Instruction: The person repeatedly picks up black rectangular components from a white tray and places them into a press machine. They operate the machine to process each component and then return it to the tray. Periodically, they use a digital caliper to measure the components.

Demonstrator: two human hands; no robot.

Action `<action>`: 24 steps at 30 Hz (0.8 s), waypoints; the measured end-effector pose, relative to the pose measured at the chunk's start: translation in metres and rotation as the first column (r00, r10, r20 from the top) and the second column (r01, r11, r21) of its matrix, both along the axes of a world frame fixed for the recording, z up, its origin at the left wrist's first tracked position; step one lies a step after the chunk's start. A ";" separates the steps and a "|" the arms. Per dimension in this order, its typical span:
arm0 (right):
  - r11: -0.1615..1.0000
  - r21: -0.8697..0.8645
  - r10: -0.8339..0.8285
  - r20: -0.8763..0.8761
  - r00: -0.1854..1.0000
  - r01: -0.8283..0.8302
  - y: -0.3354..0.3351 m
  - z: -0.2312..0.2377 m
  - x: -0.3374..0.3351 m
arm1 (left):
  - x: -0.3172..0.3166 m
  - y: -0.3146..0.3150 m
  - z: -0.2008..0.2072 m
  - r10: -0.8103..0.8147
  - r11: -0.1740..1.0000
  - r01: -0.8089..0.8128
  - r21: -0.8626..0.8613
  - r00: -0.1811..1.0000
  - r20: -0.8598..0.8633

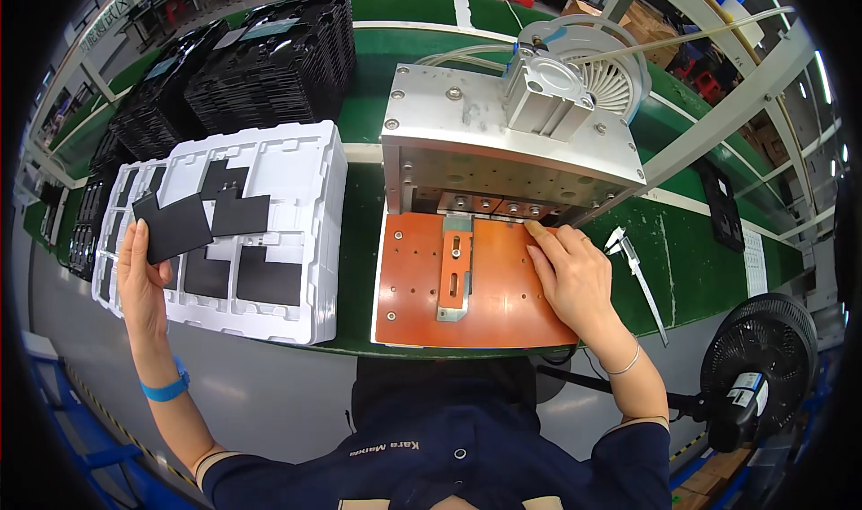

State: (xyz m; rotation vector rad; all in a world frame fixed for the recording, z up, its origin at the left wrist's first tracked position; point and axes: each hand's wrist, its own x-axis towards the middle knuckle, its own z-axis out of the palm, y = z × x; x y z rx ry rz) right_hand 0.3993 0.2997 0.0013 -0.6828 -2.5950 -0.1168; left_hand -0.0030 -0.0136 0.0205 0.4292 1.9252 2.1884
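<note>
My left hand [144,268] is closed on the lower left edge of a flat black L-shaped piece [180,227], holding it over a white plastic tray [312,241]. In the tray's pockets lie several similar black pieces [269,276]. My right hand [575,276] rests on the right side of an orange plate [512,303], below a metal press [512,169]. Its fingers are stretched toward the press opening, fingertips touching near the plate's back edge; I see nothing held in them. An orange-and-metal guide block [455,268] is screwed onto the plate.
Behind the white tray rise tall stacks of black trays [269,70]. To the right of the plate lies a caliper [639,281] on the green table [691,268]. A black fan [759,366] stands at the right front. A pneumatic cylinder [548,92] with hoses tops the press.
</note>
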 end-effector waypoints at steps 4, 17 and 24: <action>0.996 0.091 -0.005 -0.008 1.000 0.006 0.000 -0.004 0.003 | 0.009 0.010 0.002 -0.035 0.999 0.035 -0.008 0.999 -0.008; 0.995 0.103 0.019 -0.096 0.995 -0.009 -0.009 -0.002 0.010 | 0.008 0.006 0.012 0.050 0.988 -0.065 -0.142 0.993 -0.107; 0.937 -0.075 0.326 -0.166 0.931 -0.342 -0.047 0.033 -0.022 | -0.069 -0.009 0.023 -0.010 0.940 -0.102 -0.325 0.945 -0.328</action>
